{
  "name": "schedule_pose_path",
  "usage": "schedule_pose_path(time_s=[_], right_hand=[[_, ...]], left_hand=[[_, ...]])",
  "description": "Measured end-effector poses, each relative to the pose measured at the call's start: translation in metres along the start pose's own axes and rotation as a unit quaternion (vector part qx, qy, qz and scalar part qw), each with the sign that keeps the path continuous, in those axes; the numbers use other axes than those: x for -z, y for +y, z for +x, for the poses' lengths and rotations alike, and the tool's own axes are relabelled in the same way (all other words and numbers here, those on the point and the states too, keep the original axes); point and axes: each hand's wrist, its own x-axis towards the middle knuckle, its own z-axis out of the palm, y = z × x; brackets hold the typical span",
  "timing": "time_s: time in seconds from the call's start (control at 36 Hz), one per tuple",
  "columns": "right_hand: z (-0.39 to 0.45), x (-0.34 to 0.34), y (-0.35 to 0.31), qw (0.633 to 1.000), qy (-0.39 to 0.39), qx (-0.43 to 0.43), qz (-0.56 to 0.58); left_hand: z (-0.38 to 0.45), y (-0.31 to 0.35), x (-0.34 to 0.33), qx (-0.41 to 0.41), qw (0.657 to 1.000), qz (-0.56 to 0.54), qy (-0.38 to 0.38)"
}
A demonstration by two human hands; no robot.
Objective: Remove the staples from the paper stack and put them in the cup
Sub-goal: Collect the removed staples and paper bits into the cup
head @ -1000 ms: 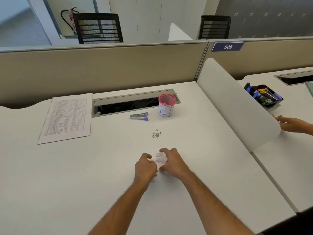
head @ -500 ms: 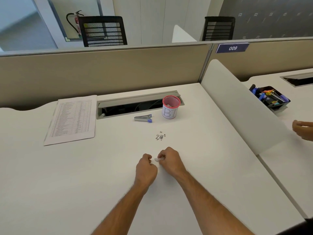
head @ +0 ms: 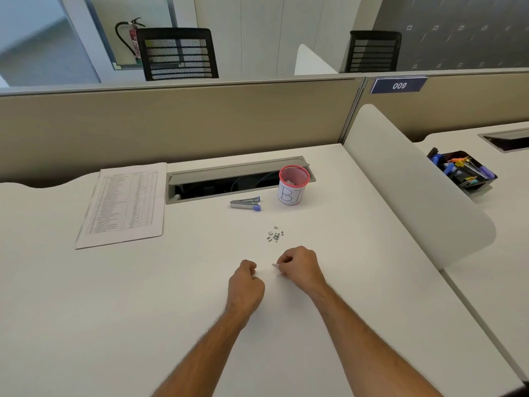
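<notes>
Left grip [head: 245, 283] curled shut, contents not visible; right grip [head: 299, 266] pinched on small white paper scrap [head: 275, 265]. Paper stack [head: 124, 203] far left on counter [head: 86, 310]. Staple remover [head: 245, 203] beside cup [head: 293, 185]. Loose staples [head: 275, 235] between cup and hands.

The cup [head: 293, 187] reads "BI"; the partition's blue sign [head: 398, 85] reads "009".

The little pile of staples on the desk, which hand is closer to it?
Right. The right hand sits just below the staples, slightly right of them; the left hand is lower and further left.
</notes>
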Motion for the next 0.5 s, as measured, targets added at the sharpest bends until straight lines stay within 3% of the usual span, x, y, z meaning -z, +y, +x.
schedule_pose_path(time_s=[0.22, 0.5], right_hand=[[0.023, 0.043, -0.018, 0.987, 0.062, -0.008, 0.149], [0.070, 0.088, -0.065, 0.980, 0.124, 0.024, 0.151]], left_hand=[[0.008, 0.012, 0.005, -0.006, 1.000, 0.007, 0.004], [0.031, 0.049, 0.014, -0.034, 0.999, -0.005, 0.008]])
